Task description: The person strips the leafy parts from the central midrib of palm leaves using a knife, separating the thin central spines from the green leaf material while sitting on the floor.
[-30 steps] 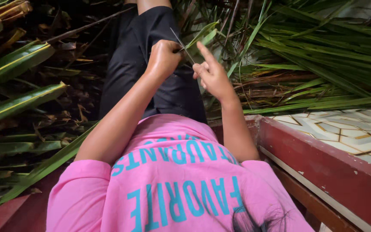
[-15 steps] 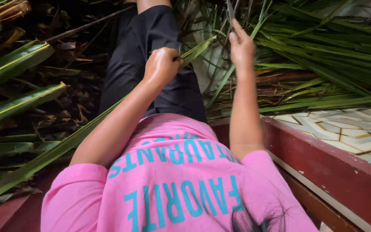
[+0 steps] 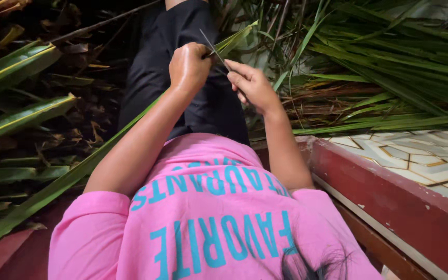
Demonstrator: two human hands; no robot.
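Leaf-strewn ground under leaf-stripping hands

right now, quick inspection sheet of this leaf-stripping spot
surface: patterned floor tiles behind a red ledge.
job's things: long green leaf strip running across the lap; thin dark blade between the hands.
clutter: heap of cut green leaves on one side, broad leaves and dry scraps on the other.
grippers: left hand fisted on the leaf strip; right hand closed at the blade.
cables: nothing seen.
surroundings: pink shirt, black trousers.
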